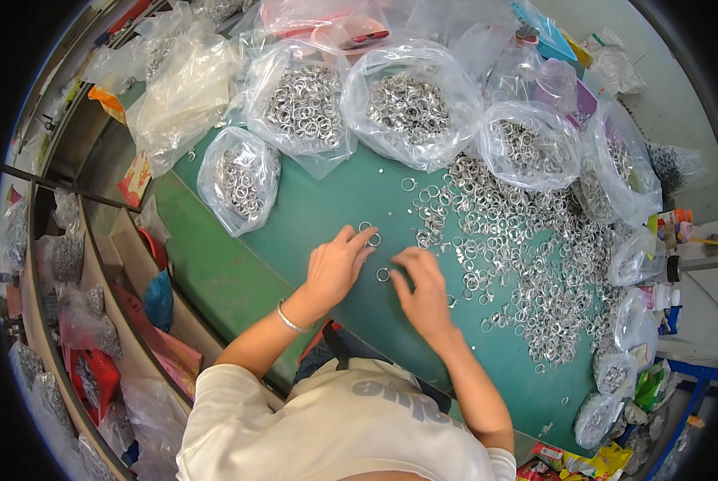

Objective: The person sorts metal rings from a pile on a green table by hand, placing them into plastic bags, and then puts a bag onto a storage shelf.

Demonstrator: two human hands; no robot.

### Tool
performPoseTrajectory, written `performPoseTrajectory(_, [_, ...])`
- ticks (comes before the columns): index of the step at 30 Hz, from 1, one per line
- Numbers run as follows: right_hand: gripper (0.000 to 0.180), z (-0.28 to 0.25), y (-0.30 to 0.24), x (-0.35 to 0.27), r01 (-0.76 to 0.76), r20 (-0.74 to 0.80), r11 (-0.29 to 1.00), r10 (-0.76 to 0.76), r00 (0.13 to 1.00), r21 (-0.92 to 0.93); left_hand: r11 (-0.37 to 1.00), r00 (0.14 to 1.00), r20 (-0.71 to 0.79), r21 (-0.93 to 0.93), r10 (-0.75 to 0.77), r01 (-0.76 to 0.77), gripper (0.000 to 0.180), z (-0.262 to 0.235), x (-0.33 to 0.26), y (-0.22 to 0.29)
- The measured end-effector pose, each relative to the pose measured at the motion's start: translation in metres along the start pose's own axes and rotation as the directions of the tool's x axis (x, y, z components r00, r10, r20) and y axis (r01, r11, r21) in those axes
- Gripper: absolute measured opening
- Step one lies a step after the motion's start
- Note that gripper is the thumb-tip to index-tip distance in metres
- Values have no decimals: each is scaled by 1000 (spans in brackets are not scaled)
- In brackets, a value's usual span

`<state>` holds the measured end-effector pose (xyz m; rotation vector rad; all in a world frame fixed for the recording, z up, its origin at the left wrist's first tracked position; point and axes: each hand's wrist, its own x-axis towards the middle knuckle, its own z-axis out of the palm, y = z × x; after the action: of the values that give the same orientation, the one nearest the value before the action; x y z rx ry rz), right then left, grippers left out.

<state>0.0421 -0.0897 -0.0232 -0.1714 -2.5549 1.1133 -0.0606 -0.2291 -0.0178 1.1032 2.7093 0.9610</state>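
Now, in the head view, a ring heap (559, 321) covers part of the table (295, 200). Of the hands, the left hand (335, 268), left of the heap, has its fingers bunched by a ring (374, 239); I cannot tell whether it grips. The blurred right hand (425, 297), nearer the heap, has thumb and forefinger apart beside another ring (383, 274). Bags (527, 179) line the heap's far edge.
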Motion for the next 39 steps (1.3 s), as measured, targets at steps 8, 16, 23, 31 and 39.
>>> performPoseTrajectory(8, [38, -16, 41, 45, 68, 39, 893, -56, 998, -445, 993, 994, 0, -43, 109, -108, 14, 16, -12, 4])
performPoseTrajectory(16, [27, -71, 42, -16, -100, -91, 826, 59, 994, -554, 999, 992, -128, -38, -18, 13, 16, 11, -6, -12])
performPoseTrajectory(23, [46, -85, 33, -33, -148, -104, 850, 111, 988, -506, 993, 994, -57, -66, 92, -96, 22, 14, 1, 13])
performPoseTrajectory(31, [28, -108, 61, -71, -263, -197, 724, 177, 964, -638, 983, 977, 120, -73, 177, -169, 27, 28, 0, 33])
performPoseTrajectory(39, [34, -117, 62, -73, -401, -468, 777, 156, 870, -485, 955, 927, 236, -130, 291, -267, 33, 46, -1, 64])
